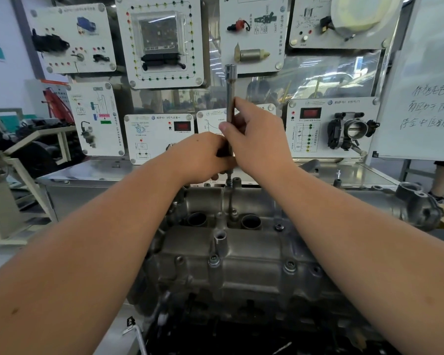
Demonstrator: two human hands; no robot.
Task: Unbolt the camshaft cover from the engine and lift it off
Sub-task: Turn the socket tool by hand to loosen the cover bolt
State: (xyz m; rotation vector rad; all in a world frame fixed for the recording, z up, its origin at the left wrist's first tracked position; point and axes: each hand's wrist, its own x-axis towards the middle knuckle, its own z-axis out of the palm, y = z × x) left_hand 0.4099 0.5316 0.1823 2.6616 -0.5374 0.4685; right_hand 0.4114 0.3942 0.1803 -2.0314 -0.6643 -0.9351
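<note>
Nearest, the camshaft cover [241, 254] lies lengthwise across the engine. At its far edge both hands grasp an upright socket wrench [230, 98]: left hand [203, 157] low, right hand [256, 139] higher.

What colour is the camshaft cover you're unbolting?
Dull metallic grey, bare cast metal; the camshaft cover shows in the head view.

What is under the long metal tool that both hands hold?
The tool stands on a bolt at the camshaft cover's far edge. The hands cover its lower shaft.
</note>
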